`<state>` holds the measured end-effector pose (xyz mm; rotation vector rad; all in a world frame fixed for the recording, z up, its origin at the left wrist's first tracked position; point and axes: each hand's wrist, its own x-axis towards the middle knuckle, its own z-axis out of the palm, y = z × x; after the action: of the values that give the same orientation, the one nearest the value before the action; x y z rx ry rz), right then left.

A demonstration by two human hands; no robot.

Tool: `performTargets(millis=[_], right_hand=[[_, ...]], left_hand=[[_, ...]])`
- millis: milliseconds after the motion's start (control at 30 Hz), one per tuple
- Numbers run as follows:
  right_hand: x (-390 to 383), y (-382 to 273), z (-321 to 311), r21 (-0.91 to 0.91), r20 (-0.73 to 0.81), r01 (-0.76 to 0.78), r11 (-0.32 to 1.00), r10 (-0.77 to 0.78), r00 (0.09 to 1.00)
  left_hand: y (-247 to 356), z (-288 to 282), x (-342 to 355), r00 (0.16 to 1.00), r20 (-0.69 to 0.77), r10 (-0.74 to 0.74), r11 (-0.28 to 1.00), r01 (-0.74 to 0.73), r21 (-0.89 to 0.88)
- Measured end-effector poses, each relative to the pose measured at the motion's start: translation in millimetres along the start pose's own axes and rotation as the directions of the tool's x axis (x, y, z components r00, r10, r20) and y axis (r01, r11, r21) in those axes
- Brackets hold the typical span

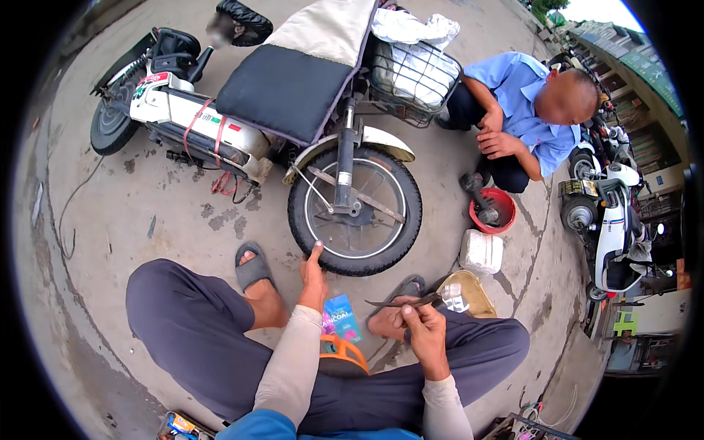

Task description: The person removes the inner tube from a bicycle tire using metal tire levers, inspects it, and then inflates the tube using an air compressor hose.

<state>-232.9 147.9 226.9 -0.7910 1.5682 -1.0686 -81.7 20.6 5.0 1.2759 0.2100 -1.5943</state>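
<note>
A scooter's front wheel, with a black front tyre [405,246] and grey rim, stands before me. My left hand [314,277] grips the tyre's lower left edge, thumb raised against its sidewall and the other fingers mostly hidden. In front of my right knee, my right hand [427,336] is closed on a thin dark metal lever [389,303], which points left; its exact kind is hard to tell. Across the spokes slants a flat grey bar [378,204]. Above the wheel are the fork leg [345,172] and the white mudguard [389,141].
A person in a blue shirt [524,110] crouches at the right. Nearby are a red bowl [511,213] with tools, a white block-like package [481,251] and a tan open pouch [473,286]. Between my feet lies a blue packet [342,315], beside an orange-rimmed object [350,347].
</note>
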Motion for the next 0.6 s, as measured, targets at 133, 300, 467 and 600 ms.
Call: performTargets(millis=[133, 300, 467, 600], right_hand=[[8.2, 11.3, -6.0, -0.476, -0.029, 0.253, 0.842, -0.303, 0.953], [20.9, 39.8, -13.1, -0.264, -0.18, 0.209, 0.942, -0.261, 0.948], [39.1, 34.2, -10.7, 0.063, -0.165, 0.104, 0.993, -0.093, 0.982], [44.9, -22.5, 1.6, 0.161, -0.178, 0.136, 0.978, -0.106, 0.978]], left_hand=[[27.3, -8.4, 28.7, 0.999, 0.042, -0.018, 0.991, 0.012, 0.136], [30.8, -2.8, 32.4, 0.998, 0.061, 0.012, 0.998, -0.016, 0.066], [36.1, 0.7, 30.2, 0.993, 0.098, 0.063, 0.989, -0.075, 0.125], [14.5, -27.3, 40.5, 0.992, 0.118, 0.049, 0.999, -0.046, -0.027]])
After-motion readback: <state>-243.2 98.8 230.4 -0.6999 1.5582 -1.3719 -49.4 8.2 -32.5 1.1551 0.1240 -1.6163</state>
